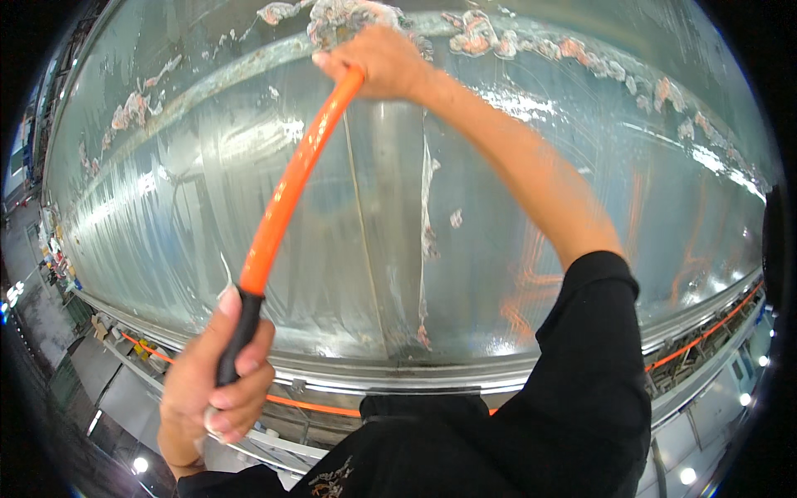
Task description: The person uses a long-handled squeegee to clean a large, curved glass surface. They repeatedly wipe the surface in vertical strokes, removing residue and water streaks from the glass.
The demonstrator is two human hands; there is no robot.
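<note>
My left hand (220,373), low on the left, is closed around the black grip of a long orange pole (290,195). The pole slants up and away to the right across a large wet, greyish metal surface (490,174). At its far end my right hand (378,62) is closed on the pole, with the thumb out to the left and the other fingers partly hidden. Right beyond that hand lies a clump of wet whitish and pink residue (344,18). The pole's working end cannot be made out.
More residue (573,50) runs in a curved band along the far side, with another patch (129,112) at the left. A metal rail (515,378) borders the near edge, with an orange cable (311,405) below it. Lights and a grey floor (46,324) show beyond.
</note>
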